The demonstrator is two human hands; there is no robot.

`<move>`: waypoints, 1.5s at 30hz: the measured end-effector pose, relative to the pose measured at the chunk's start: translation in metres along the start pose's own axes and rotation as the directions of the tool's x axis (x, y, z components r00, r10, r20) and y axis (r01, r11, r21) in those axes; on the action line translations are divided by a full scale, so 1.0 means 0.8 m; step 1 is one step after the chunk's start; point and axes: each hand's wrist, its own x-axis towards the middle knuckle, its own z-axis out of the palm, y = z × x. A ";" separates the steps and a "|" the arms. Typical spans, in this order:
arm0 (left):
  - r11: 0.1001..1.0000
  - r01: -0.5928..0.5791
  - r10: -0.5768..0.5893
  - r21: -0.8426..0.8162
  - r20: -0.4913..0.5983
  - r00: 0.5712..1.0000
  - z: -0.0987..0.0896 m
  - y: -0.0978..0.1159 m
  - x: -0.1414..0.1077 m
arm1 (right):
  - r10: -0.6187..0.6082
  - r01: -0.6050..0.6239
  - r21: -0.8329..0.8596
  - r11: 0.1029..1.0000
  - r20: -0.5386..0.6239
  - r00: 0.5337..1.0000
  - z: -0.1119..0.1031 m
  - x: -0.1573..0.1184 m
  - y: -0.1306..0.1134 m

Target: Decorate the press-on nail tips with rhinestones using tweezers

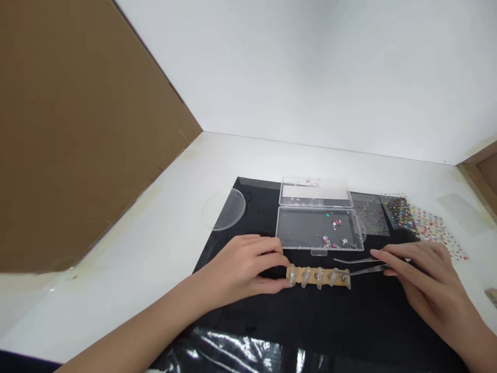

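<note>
Pale, matt wood on the stick (318, 277); glossy clear plastic on the false nail tips (306, 277); dull metal on the tweezers (367, 270); smooth transparent plastic on the charm box (316, 244); shiny black plastic on the sheet (248, 352); matt brown cardboard (77, 129) at left.

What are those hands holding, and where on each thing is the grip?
The left hand grips a wooden stick carrying clear false nails by its left end; the right hand pinches tweezers along their rear half.
</note>
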 end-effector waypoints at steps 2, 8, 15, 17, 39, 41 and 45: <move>1.000 0.002 -0.002 0.008 -0.004 1.000 0.000 0.000 0.000 | -0.008 0.008 -0.011 1.000 0.000 1.000 0.000 0.000 0.001; 1.000 0.011 -0.011 0.011 -0.006 1.000 0.000 0.002 0.001 | -0.018 0.018 0.002 1.000 -0.051 0.999 -0.002 0.011 -0.003; 1.000 0.027 -0.027 -0.003 0.009 1.000 0.001 0.001 0.000 | -0.006 0.007 0.010 1.000 -0.069 0.998 0.001 0.012 -0.003; 0.999 0.031 -0.031 -0.010 0.013 0.999 0.001 0.001 -0.001 | -0.010 0.010 0.011 1.000 -0.064 0.998 0.002 0.011 -0.001; 0.999 0.036 -0.036 -0.009 0.021 0.999 0.000 0.002 -0.001 | -0.015 0.015 0.016 1.000 0.000 1.000 0.000 -0.003 0.009; 1.000 0.029 -0.029 -0.007 0.016 0.999 0.000 0.002 -0.001 | -0.017 0.017 0.018 1.000 0.003 1.000 -0.001 -0.003 0.009; 0.999 0.031 -0.031 -0.008 0.013 0.999 0.000 0.002 -0.001 | -0.007 0.007 0.019 1.000 0.002 1.000 -0.001 -0.002 0.007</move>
